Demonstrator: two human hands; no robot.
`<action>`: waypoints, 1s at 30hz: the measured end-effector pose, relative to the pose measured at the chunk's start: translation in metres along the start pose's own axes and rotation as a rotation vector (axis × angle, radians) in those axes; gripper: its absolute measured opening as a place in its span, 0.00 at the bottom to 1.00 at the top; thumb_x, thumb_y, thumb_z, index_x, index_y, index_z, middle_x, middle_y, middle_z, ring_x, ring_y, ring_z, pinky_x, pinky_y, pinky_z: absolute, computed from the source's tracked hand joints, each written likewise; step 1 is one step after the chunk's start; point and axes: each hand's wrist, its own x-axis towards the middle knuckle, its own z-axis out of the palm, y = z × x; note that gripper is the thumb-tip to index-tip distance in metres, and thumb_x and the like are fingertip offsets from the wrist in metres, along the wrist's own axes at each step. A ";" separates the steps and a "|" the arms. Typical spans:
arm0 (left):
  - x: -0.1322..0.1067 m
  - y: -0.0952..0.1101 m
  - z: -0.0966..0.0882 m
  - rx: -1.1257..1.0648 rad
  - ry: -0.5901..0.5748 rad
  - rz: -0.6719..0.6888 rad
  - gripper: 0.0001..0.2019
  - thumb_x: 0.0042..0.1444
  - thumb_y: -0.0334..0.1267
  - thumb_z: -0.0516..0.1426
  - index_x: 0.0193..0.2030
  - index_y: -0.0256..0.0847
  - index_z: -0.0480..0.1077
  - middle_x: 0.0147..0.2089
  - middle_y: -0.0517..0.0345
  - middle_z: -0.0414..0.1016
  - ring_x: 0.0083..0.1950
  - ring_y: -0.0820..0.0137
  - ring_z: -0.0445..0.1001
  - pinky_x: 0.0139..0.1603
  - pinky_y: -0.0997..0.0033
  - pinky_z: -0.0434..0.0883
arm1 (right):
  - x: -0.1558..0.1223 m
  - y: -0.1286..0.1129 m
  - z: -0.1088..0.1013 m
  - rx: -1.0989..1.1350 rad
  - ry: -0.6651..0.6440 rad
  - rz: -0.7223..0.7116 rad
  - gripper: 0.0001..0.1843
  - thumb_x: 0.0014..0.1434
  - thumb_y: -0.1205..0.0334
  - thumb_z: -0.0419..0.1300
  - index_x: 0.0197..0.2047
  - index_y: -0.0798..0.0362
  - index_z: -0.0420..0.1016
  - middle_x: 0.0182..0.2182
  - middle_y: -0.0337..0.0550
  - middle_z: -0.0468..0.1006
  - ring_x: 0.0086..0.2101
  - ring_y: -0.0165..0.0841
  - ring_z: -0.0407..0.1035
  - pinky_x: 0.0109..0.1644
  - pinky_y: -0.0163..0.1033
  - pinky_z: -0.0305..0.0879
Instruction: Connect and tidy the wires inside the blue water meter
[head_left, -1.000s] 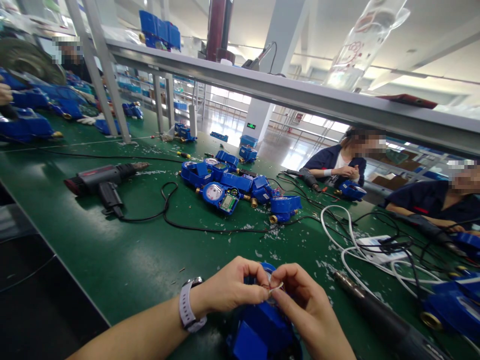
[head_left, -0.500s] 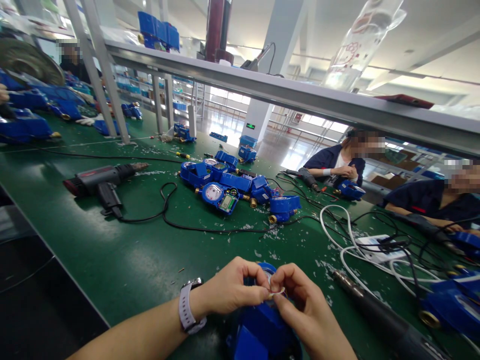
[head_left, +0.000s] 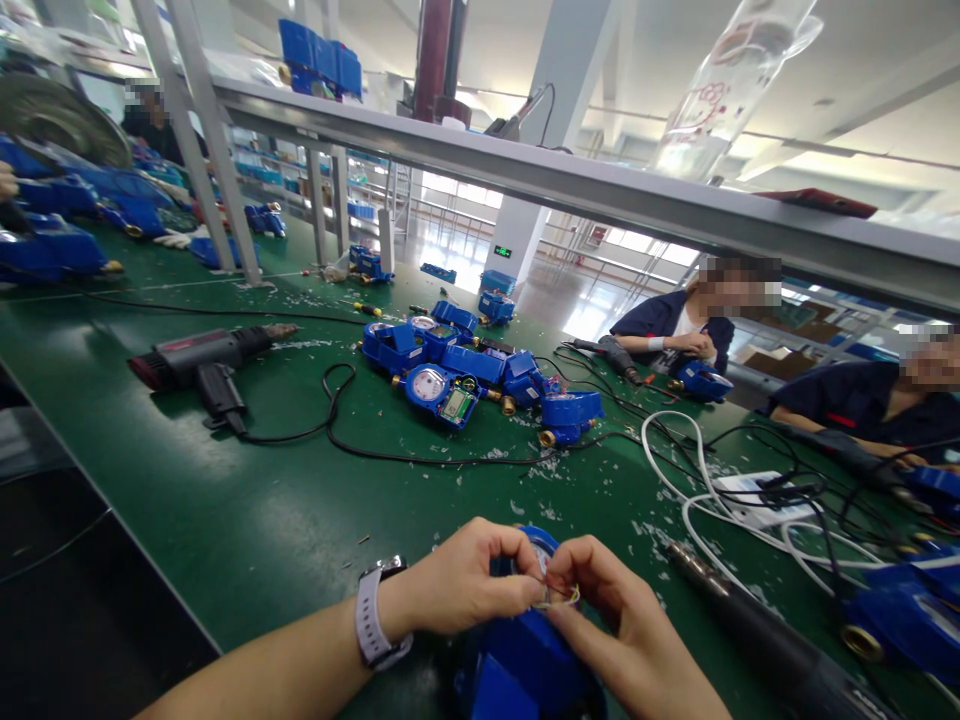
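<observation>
A blue water meter (head_left: 517,655) stands at the table's near edge, right under both hands, which partly cover it. Over its dial my left hand (head_left: 480,570) pinches thin wires (head_left: 564,597) between thumb and forefinger. My right hand (head_left: 611,610) meets it there, its thumb and fingertips closed on the same wires. White and yellow strands loop out between the fingers; their ends are hidden. A watch with a pale strap (head_left: 373,615) is on my left wrist.
A heat gun (head_left: 210,365) lies at left, its black cord crossing the table. Several blue meters (head_left: 442,390) cluster mid-table. Another heat gun (head_left: 772,630), a white power strip (head_left: 765,497) and tangled cables are at right. Two co-workers sit opposite; a shelf (head_left: 480,150) spans above.
My right hand has shifted slightly right and down, and more of the wire loop shows between the fingers. My left hand keeps nearly the same place.
</observation>
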 end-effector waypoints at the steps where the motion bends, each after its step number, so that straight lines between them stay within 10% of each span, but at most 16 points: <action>1: 0.000 0.001 -0.001 0.007 -0.009 0.005 0.06 0.51 0.36 0.59 0.30 0.35 0.70 0.32 0.59 0.73 0.34 0.72 0.67 0.40 0.72 0.65 | 0.000 0.001 0.000 0.006 0.005 -0.007 0.05 0.59 0.59 0.60 0.35 0.51 0.69 0.31 0.37 0.71 0.33 0.32 0.66 0.37 0.33 0.62; 30: 0.001 -0.001 -0.003 -0.129 -0.024 -0.040 0.11 0.47 0.41 0.63 0.28 0.35 0.69 0.32 0.59 0.71 0.33 0.72 0.65 0.39 0.72 0.63 | 0.003 0.014 0.008 -0.002 0.071 -0.126 0.04 0.61 0.59 0.60 0.36 0.50 0.70 0.31 0.36 0.71 0.34 0.31 0.66 0.39 0.32 0.62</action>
